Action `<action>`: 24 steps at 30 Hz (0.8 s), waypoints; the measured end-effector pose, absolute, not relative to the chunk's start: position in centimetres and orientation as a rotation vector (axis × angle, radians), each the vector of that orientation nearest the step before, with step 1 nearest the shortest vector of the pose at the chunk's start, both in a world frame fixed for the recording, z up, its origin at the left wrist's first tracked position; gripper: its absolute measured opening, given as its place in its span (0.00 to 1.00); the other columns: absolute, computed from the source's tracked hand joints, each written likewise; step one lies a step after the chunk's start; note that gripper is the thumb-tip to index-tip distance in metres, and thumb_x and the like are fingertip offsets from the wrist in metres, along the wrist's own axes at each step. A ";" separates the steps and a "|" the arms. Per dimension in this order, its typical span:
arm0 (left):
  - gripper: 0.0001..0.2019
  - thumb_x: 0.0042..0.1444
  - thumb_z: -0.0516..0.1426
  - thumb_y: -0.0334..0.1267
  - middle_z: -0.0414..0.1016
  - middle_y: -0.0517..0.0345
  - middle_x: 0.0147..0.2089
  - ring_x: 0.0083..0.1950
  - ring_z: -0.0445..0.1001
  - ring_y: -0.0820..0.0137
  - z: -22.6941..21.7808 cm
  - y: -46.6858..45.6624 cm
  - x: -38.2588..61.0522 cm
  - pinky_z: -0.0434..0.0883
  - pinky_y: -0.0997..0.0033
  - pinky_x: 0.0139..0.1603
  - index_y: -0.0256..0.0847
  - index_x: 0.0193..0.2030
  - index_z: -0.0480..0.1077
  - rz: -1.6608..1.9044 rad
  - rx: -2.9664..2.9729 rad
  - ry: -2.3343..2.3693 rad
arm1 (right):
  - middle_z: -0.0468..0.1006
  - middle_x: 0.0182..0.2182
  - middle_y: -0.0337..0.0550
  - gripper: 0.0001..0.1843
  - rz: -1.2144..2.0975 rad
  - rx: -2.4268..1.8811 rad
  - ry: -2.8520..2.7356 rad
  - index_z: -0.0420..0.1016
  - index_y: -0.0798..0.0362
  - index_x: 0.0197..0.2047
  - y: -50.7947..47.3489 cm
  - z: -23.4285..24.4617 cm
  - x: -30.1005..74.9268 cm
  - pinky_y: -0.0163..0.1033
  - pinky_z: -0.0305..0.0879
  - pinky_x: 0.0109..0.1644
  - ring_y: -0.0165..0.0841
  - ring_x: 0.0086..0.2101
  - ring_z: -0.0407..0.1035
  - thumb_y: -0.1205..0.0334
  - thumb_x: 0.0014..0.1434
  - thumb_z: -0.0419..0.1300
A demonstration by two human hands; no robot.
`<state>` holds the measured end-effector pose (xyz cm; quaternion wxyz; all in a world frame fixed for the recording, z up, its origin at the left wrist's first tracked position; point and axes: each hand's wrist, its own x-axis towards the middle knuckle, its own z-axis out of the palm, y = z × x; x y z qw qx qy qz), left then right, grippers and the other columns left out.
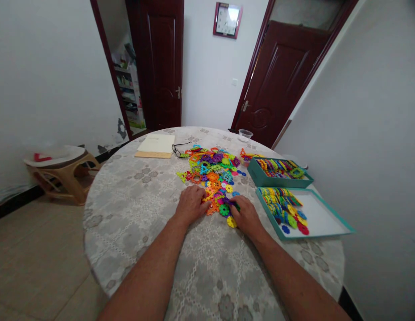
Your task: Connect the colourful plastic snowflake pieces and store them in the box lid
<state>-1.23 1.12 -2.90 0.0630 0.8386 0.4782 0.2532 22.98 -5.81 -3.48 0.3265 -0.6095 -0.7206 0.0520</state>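
Observation:
A heap of colourful plastic interlocking discs (212, 171) lies in the middle of a round table (134, 209) covered with a lace cloth. My left hand (191, 203) rests palm down on the near edge of the heap, fingers curled over orange pieces. My right hand (246, 216) is closed around a few discs at the heap's near right corner, beside a green disc (224, 210) and a yellow one (231, 221).
Two teal box halves (261, 178) (328, 223) at the right hold sorted discs. Farther back are a notebook (156, 145), glasses (178, 150) and a clear cup (244, 134). A plastic stool (65, 171) stands left of the table; dark doors behind.

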 end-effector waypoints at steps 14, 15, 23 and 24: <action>0.13 0.73 0.48 0.43 0.75 0.58 0.36 0.38 0.73 0.65 -2.3 1.3 -1.1 0.65 0.68 0.41 0.44 0.42 0.70 1.237 1.924 1.465 | 0.79 0.52 0.53 0.15 0.172 -1.356 -1.875 0.74 0.53 0.55 -7.6 -1.2 23.3 0.51 0.69 0.61 0.45 0.54 0.73 0.57 0.72 0.53; 0.13 0.73 0.48 0.44 0.75 0.58 0.36 0.38 0.73 0.65 -2.2 1.3 -1.1 0.65 0.68 0.41 0.44 0.43 0.70 1.257 1.871 1.478 | 0.78 0.55 0.54 0.16 0.159 -1.287 -1.961 0.73 0.52 0.58 -7.9 -1.1 22.8 0.53 0.67 0.65 0.45 0.58 0.71 0.58 0.72 0.53; 0.11 0.73 0.48 0.43 0.79 0.55 0.41 0.43 0.77 0.63 -2.4 1.3 -1.0 0.69 0.67 0.45 0.45 0.46 0.70 1.328 1.652 1.565 | 0.69 0.69 0.54 0.14 0.013 -1.241 -2.292 0.75 0.51 0.58 -8.1 -2.5 17.9 0.67 0.55 0.74 0.50 0.72 0.54 0.60 0.72 0.57; 0.11 0.73 0.48 0.42 0.79 0.55 0.42 0.43 0.77 0.63 -2.5 1.2 -0.9 0.69 0.66 0.46 0.45 0.46 0.70 1.311 1.651 1.574 | 0.68 0.69 0.56 0.15 0.001 -1.281 -2.284 0.75 0.52 0.59 -7.9 -2.8 17.7 0.67 0.55 0.74 0.51 0.73 0.54 0.60 0.72 0.57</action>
